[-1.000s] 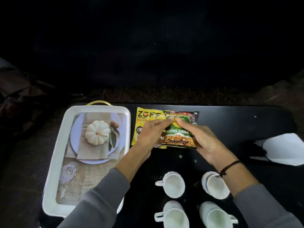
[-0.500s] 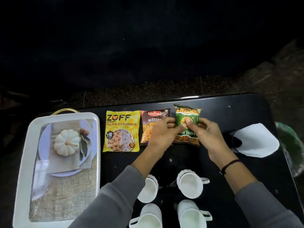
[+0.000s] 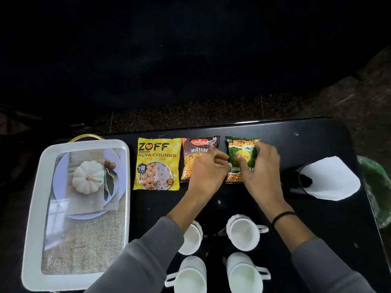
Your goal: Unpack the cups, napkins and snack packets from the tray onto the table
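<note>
Green and glossy, the last snack packet (image 3: 241, 160) is lying flat near the far edge of the black table (image 3: 317, 144), third in a row beside the brown mixture packet (image 3: 197, 157) and the yellow soya packet (image 3: 157, 163). The person's right hand (image 3: 261, 172) is resting over its right side, thumb pressed on the face and fingers curled around the edge, pinching the packet. The left hand (image 3: 206, 174) is sitting loosely curled over the lower part of the brown packet, its fingertips reaching toward the green one; whether it is gripping anything cannot be told.

Four white cups (image 3: 243, 235) are standing near the front edge of the table, and a white napkin (image 3: 330, 180) is sitting in a dark holder toward the right edge. The white tray (image 3: 33, 208), at the left edge, is showing only its printed liner.

Judging from this, the person is squaring up the final packet, so the unpacking looks all but finished. The next move probably calls for letting go gently, so that the light, slippery packet is not dragged out of line, and drawing both hands back over the cups without knocking them.
</note>
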A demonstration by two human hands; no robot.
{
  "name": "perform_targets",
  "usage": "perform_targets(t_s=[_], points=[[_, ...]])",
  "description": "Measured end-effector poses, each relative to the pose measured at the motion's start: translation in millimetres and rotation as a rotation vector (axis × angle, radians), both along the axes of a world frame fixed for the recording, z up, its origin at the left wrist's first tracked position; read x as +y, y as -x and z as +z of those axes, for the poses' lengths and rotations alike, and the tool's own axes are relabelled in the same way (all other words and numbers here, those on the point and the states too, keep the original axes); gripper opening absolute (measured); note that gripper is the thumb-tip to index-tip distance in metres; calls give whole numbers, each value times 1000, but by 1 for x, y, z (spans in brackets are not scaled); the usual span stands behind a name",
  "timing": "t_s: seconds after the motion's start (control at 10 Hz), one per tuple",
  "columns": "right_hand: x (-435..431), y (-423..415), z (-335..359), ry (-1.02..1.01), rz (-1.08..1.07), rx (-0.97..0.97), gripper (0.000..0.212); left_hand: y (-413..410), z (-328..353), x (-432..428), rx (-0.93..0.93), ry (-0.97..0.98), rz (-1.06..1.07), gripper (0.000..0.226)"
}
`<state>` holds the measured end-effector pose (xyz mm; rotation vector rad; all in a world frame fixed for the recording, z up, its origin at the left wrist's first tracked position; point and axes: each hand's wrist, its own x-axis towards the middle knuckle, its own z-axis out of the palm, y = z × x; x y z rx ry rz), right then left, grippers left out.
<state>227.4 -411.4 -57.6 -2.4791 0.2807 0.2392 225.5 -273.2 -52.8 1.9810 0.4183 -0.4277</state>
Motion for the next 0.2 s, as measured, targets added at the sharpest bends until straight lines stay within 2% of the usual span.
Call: perform_targets(t_s=[0.2], points=[[14,22,5,130,146,-180,42,15,5,14,-30,9,2,11]])
